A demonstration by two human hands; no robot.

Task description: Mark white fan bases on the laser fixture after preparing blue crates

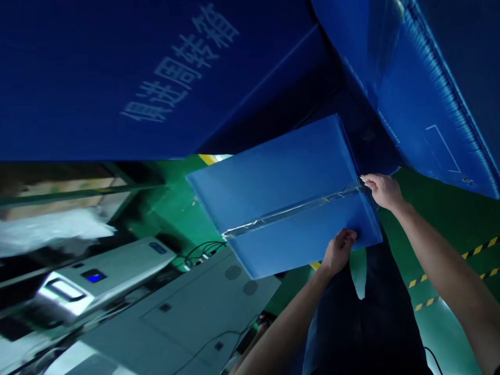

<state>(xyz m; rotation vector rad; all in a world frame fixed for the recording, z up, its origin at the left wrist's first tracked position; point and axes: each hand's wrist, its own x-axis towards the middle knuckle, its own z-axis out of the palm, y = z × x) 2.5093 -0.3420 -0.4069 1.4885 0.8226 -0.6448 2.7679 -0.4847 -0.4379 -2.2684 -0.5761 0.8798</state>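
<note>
A blue corrugated plastic box (285,172) is held up in front of me, bottom facing me, with a strip of clear tape (292,208) running along the seam between its two flaps. My left hand (339,251) grips the lower flap's near edge, fingers curled on it. My right hand (383,190) pinches the end of the tape at the seam's right end.
Large dark blue box panels (117,78) with white printed characters fill the top of the view, another blue panel (425,104) at upper right. Grey machines (164,307) with cables stand at lower left. A green floor (449,224) with yellow-black hazard stripes lies to the right.
</note>
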